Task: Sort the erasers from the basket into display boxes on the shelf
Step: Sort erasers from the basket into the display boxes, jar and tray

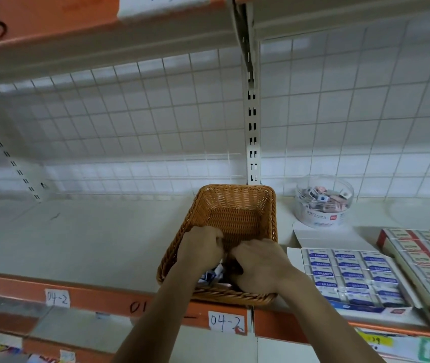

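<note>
Front lip of shelf [90, 244]: orange strip, handwritten label [225, 322] reading "04-2" just below the basket. Two bare forearms come up from below and meet inside the near end of the basket [234, 205], which is wicker, rectangular, with its near rim at the shelf's front lip. Left grip [200, 247] and right grip [258, 265] are side by side, nearly touching, backs up, fingers curled down into the basket. Fingertips are hidden, so I cannot tell whether either grip holds anything. Erasers [212, 275], in blue-and-white sleeves, show in the gap under the left wrist, beside the right grip, low at the basket's near end. Far half of the basket floor is bare weave. Right of the basket: blue box [350, 276], lid folded back, packed with rows of blue-sleeved erasers; just beyond it to the right is a red box [423, 255], also packed in rows. Behind these, a clear tub [324, 205] of small mixed pieces. At the back: white wire grid [156, 113] and slotted post [252, 140].
</note>
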{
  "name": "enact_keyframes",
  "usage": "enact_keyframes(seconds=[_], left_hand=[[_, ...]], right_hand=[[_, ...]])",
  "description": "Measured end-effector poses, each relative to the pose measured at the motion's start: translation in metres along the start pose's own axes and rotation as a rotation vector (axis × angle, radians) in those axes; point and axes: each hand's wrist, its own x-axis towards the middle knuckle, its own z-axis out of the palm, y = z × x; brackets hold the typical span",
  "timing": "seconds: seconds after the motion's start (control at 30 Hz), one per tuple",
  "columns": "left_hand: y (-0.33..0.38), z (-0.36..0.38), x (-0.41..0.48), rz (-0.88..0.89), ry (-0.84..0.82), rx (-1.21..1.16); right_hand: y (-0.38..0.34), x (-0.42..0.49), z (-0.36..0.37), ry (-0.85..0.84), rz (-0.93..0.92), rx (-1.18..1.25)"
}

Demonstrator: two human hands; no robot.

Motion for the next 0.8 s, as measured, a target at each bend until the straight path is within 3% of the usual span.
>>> enact_keyframes(seconds=[0.2,0.5,0.63,0.8], left_hand=[[-0.005,-0.024,-0.008,-0.043,-0.157,-0.238],[-0.006,-0.029,-0.016,0.052,-0.221,-0.279],[-0.008,-0.024,-0.014,0.054,-0.185,-0.216],[-0.015,-0.016,-0.008,0.119,-0.095,-0.038]], right_hand=[[0.002,-0.004,0.001,0.019,0.001,0.102],[0.0,-0.007,0.0,0.04,0.044,0.164],[0.001,-0.008,0.0,0.064,0.038,0.184],[0.002,-0.007,-0.003,-0.02,-0.014,0.131]])
